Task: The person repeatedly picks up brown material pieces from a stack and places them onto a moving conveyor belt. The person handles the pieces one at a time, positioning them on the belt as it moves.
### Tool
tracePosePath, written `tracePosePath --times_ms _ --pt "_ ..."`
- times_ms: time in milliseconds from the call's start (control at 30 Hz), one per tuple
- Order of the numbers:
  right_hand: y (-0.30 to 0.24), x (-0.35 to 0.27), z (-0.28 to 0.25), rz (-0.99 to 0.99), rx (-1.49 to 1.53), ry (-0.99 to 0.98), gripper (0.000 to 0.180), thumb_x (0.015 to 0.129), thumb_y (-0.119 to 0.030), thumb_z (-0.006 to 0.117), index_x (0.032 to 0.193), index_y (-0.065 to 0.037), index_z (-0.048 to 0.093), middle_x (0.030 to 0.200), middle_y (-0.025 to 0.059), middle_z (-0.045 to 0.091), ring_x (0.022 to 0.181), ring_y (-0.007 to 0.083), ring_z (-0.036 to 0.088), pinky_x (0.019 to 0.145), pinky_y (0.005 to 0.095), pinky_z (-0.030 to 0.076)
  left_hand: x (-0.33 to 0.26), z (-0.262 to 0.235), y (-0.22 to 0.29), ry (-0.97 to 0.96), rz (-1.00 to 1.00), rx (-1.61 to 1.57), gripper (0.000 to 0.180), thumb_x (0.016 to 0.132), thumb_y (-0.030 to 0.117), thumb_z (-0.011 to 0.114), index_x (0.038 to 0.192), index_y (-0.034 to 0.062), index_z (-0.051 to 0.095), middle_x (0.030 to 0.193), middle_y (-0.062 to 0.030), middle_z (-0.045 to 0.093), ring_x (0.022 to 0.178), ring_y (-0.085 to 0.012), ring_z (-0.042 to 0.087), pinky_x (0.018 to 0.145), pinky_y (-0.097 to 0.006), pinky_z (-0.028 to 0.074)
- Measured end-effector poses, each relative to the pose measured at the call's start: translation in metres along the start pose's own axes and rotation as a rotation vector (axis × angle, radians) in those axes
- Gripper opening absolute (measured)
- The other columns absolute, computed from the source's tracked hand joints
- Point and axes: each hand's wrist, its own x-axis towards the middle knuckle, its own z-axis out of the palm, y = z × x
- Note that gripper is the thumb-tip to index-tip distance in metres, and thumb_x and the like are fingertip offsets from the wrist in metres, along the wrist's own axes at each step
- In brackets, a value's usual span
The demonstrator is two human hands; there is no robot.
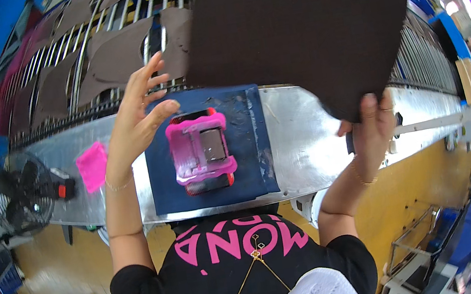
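Note:
My right hand grips the lower corner of a large dark brown flat sheet between thumb and fingers. The sheet is raised and hides much of the far side. My left hand is in the air with its fingers apart, holding nothing, close to the left edge of a dark blue mat. On that mat sits a pink-smeared container with red and black ends and a greyish roller-like part inside. A bright pink cloth lies on the metal table left of the mat.
Beyond the metal table, a slatted rack or conveyor carries several brown-grey cut pieces. A black fan stands at the table's left end. A pale bar reaches in from the right.

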Motion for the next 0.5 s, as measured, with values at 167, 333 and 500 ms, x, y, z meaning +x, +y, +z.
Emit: tracePosePath --times_ms 167,333,500 --pt "0.022 -0.024 0.098 0.163 0.37 -0.256 0.023 0.094 -0.01 0.053 0.114 0.001 0.049 0.082 0.0109 0.065 0.063 0.0166 0.062 0.058 0.0263 0.051 -0.028 -0.053 0.019 0.142 -0.209 -0.065 0.015 0.09 0.008 0.06 0.099 -0.0028 0.059 0.077 -0.0058 0.062 0.057 -0.0121 0.059 0.047 -0.023 0.048" --pt "0.05 -0.028 0.135 -0.2 -0.107 -0.496 0.021 0.074 -0.007 0.073 0.092 -0.002 0.065 0.078 0.0097 0.064 0.07 0.0227 0.054 0.068 0.0303 0.045 -0.071 -0.121 0.028 0.327 -0.082 0.17 0.014 0.087 0.005 0.063 0.098 -0.0023 0.061 0.076 -0.0049 0.063 0.058 -0.0099 0.06 0.05 -0.021 0.047" --pt "0.056 -0.036 0.151 -0.302 -0.151 -0.564 0.009 0.071 -0.008 0.075 0.076 -0.005 0.068 0.063 0.0056 0.059 0.063 0.0216 0.049 0.075 0.0337 0.041 -0.091 -0.136 0.035 0.351 -0.078 0.261 0.014 0.087 0.004 0.063 0.099 -0.0024 0.062 0.074 -0.0034 0.063 0.061 -0.0075 0.06 0.054 -0.02 0.047"
